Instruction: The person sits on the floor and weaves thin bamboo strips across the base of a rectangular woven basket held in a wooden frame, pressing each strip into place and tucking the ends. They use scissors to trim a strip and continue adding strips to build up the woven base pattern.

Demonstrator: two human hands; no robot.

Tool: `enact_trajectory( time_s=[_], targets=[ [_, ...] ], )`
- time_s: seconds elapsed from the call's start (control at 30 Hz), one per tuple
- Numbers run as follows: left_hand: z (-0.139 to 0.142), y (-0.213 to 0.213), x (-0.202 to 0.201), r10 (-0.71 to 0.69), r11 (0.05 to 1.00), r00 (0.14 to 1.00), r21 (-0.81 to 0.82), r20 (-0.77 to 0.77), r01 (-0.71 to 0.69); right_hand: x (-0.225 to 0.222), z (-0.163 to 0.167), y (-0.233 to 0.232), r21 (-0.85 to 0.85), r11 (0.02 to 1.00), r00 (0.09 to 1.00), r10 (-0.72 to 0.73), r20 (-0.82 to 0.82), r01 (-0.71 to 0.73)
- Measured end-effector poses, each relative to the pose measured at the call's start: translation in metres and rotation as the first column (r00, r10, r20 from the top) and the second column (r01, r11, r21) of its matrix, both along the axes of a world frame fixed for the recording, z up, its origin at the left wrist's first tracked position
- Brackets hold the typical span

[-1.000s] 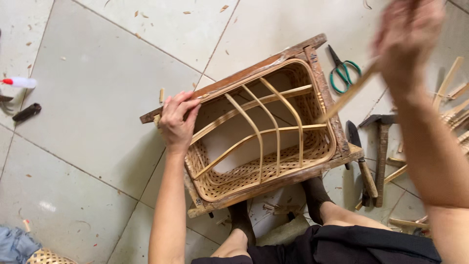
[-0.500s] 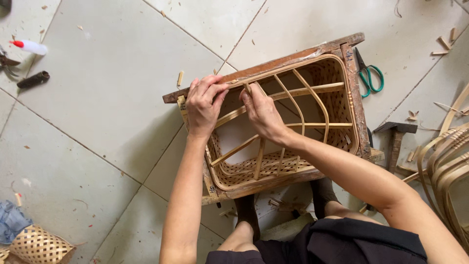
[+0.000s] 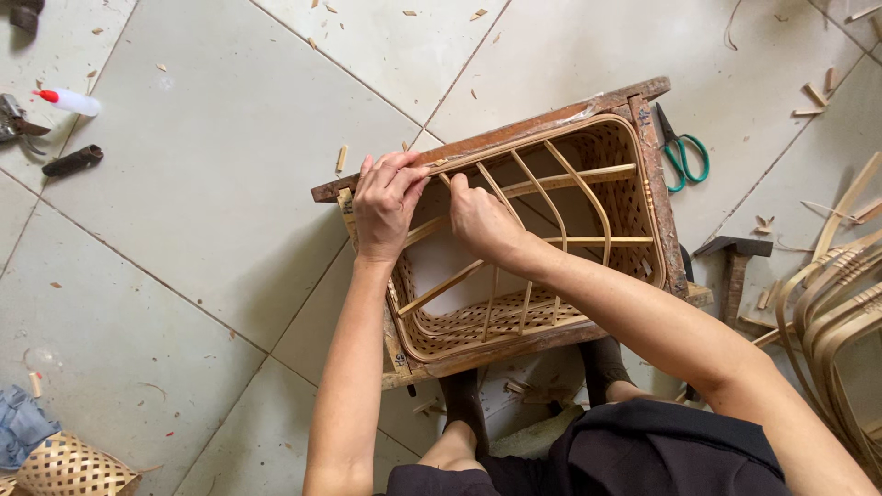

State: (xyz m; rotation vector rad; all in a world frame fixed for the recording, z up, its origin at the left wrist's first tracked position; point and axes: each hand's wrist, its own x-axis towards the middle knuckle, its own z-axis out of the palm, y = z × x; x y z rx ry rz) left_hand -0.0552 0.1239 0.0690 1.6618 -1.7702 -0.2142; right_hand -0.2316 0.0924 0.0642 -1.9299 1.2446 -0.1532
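Left hand [image 3: 386, 204] clamps the wooden frame [image 3: 514, 138] rim; right hand [image 3: 480, 219] pinches a bamboo strip [image 3: 478, 158] just beyond its fingertips — inside the woven basket [image 3: 514, 317] (wedged in the frame); forced sideways, the thin strip could well snap.

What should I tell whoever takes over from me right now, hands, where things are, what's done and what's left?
Left hand grips the near-left corner of the wooden frame.
Right hand pinches a bamboo strip at the rim of the woven basket that sits inside the frame.
Done: woven walls and several bent ribs in place.
Left: the corner rim is in hand, not visibly fixed.
Scissors and hammer lie on the floor, right.
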Motion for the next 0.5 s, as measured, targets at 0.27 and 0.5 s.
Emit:
enact_trajectory(
  time_s=[0.27, 0.5],
  targets=[
    [-0.003, 0.0, 0.0, 0.001, 1.0, 0.999, 0.006, -0.043, -0.001, 0.003, 0.028, 0.002, -0.06, 0.994, 0.995, 0.094, -0.038, -0.096],
    [-0.002, 0.06, 0.03, 0.327, 0.945, 0.892, 0.1, -0.313, -0.311, -0.174, 0.046, 0.005, -0.316, 0.948, 0.948, 0.131, 0.289, -0.035]
  ],
)
